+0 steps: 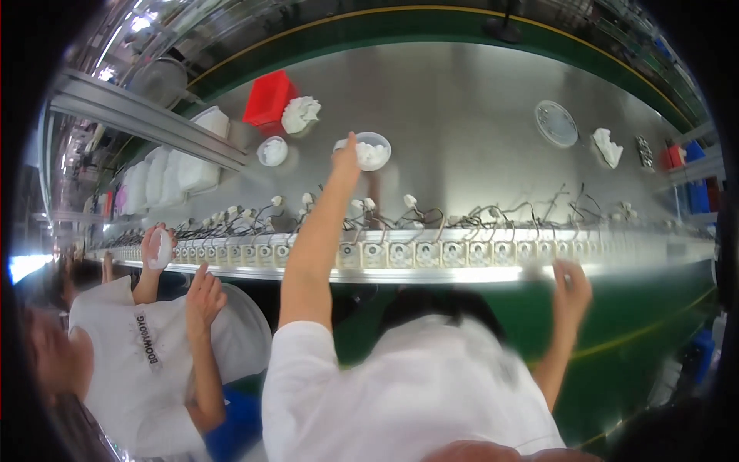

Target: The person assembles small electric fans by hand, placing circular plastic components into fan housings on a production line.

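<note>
My left hand (346, 158) reaches far across the metal table, its fingers closed at the left rim of a round clear tub (387, 159). Small white pieces (371, 155) lie inside that tub. My right hand (571, 292) is at the near edge of the long rail, to the right, with bent fingers smeared by motion. Whether it holds anything is not visible. Along the rail (446, 273) stands a row of several small square cream-coloured units (401, 254), with dark wires and white connectors (409, 201) behind them.
A co-worker (146, 362) at the left holds a white round tub (160, 248). On the table (454, 115) are a red bin (268, 100), crumpled white cloth (301, 114), a smaller tub (272, 151), a clear round lid (556, 124) and another white cloth (607, 147). A metal frame (146, 115) crosses the left.
</note>
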The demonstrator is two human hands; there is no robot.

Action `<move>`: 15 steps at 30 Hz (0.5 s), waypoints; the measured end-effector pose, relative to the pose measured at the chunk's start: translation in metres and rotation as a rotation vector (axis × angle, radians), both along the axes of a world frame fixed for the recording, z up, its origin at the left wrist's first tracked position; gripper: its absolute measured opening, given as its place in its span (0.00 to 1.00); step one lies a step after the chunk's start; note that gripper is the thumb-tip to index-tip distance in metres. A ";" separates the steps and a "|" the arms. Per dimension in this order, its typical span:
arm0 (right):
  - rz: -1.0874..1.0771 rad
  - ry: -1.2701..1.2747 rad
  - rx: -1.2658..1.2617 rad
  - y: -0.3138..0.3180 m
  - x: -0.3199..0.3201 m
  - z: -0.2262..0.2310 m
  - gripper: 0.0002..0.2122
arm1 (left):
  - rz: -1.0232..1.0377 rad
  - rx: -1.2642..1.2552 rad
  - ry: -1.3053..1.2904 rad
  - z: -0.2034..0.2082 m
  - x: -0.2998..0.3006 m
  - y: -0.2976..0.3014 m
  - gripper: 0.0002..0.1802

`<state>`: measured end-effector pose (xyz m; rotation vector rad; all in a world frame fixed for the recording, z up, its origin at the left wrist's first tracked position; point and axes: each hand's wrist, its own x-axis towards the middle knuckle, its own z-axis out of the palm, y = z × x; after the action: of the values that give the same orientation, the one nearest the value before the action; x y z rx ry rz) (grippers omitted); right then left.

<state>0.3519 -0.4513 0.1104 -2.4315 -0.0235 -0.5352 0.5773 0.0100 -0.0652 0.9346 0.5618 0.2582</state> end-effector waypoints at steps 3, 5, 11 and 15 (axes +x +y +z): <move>-0.049 -0.003 -0.036 -0.012 -0.010 -0.004 0.04 | 0.135 0.091 0.146 -0.008 0.018 -0.007 0.30; -0.107 0.031 0.003 -0.015 -0.013 -0.005 0.03 | 0.150 0.108 0.190 -0.010 0.023 -0.005 0.31; -0.135 0.047 0.015 -0.013 -0.014 -0.001 0.03 | 0.222 0.132 0.246 -0.011 0.036 -0.001 0.33; -0.159 0.036 -0.044 -0.012 -0.019 0.004 0.03 | 0.230 0.252 0.240 0.003 0.040 -0.001 0.33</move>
<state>0.3325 -0.4635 0.1142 -2.4994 0.1763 -0.5660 0.6174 0.0087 -0.0626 1.1538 0.8754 0.4342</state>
